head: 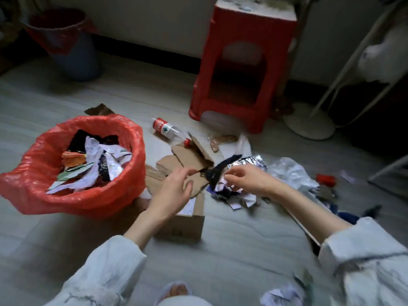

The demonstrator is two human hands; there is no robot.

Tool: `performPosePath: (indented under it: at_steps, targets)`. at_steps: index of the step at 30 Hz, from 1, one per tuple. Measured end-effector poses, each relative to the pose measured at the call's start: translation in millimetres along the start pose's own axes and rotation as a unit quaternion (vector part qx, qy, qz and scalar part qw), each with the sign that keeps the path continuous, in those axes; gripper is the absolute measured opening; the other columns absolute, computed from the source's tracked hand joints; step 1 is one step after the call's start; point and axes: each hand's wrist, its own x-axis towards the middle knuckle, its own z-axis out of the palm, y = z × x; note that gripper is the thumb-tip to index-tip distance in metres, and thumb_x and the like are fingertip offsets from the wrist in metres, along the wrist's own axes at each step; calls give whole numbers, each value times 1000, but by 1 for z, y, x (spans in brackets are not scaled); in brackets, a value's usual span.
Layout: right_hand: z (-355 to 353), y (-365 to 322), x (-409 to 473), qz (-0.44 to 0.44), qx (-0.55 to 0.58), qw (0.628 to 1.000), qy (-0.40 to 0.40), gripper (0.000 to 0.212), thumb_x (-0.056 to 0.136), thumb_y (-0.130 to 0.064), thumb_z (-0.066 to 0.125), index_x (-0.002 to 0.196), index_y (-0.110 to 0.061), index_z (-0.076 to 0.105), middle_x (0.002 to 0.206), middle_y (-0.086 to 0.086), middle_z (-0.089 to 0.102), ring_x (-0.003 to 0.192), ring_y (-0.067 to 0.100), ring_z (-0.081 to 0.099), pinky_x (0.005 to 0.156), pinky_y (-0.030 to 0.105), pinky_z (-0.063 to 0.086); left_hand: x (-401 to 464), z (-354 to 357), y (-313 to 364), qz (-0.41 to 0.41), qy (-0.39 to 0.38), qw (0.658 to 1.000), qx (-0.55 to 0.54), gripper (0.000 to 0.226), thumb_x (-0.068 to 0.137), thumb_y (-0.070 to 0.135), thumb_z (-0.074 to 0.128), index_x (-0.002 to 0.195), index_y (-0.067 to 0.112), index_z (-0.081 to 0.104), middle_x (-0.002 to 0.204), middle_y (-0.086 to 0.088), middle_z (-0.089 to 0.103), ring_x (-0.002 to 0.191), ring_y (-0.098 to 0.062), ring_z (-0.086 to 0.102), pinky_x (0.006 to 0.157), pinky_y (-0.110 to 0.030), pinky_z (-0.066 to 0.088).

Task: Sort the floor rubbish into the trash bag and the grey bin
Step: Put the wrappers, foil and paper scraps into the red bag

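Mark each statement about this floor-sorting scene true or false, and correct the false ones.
1. The red trash bag already holds torn paper scraps. True.
2. The plastic bottle stands upright on the red stool. False: it lies on its side on the floor, beside the red stool.
3. The right hand is at the pile of foil and paper scraps. True.
4. The left hand grips the bottle. False: it hovers over cardboard pieces, fingers spread.
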Motion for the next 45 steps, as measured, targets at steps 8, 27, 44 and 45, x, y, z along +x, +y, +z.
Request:
performPosePath:
  at_steps: [8, 27, 44, 45]
  targets:
    - [22, 208, -82, 237, 68, 968, 40, 34, 92, -25, 55, 121, -9, 57, 113, 10, 62, 95, 19, 57, 69, 21, 44, -28, 159, 42, 68, -286, 956, 10, 32, 92, 12, 48, 122, 20, 54, 124, 1, 53, 113, -17, 52, 91, -26, 41]
    - [169, 389, -132, 191, -211, 951, 124, 67, 34, -4, 86, 99, -9, 68, 101, 11, 68, 74, 28, 65, 58, 27, 55, -80, 332, 7, 474, -452, 669, 350, 46, 73, 33, 33, 102, 38, 69, 122, 10, 63, 110, -22, 62, 85, -49, 53]
    - [165, 407, -156, 468, 60, 840, 268, 29, 81, -3, 64, 108, 4, 65, 137, 23, 42, 125, 37, 41, 102, 30, 27, -63, 326, 8, 324, -334, 844, 267, 48, 40, 3, 84, 82, 8, 62, 83, -14, 59, 61, -29, 57, 45, -28, 44]
    - [166, 403, -154, 459, 56, 844, 272, 28, 79, 0, 64, 107, 5, 66, 131, 24, 46, 120, 38, 45, 99, 31, 31, -65, 326, 5, 316, -324, 855, 253, 49, 44, 1, 83, 87, 8, 61, 89, -14, 59, 63, -28, 57, 45, -28, 44]
